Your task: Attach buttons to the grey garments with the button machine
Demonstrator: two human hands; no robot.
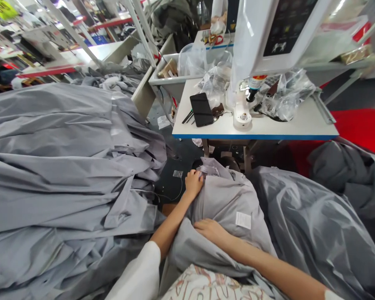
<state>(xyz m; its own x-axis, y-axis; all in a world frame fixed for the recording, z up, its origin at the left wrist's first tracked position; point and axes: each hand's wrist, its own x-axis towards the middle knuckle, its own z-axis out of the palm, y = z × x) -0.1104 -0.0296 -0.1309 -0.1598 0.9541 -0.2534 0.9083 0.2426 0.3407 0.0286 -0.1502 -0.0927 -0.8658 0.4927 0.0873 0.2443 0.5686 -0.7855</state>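
My left hand (193,184) sits at the far end of a grey cloth garment (221,204) in my lap, its fingers curled into a fold. My right hand (211,231) lies across the same cloth lower down, with fingers together and pointing left. A small white label (243,220) is on the garment just right of my right hand. A white sleeve (140,273) covers my left upper arm. Patterned cloth (212,285) lies at the bottom of the view.
Large heaps of grey garments (65,166) fill the left, and more grey cloth under clear plastic (312,225) lies right. Ahead stands a white sewing table (287,127) with a black phone (201,109), plastic bags (284,96) and a machine's control panel (287,29).
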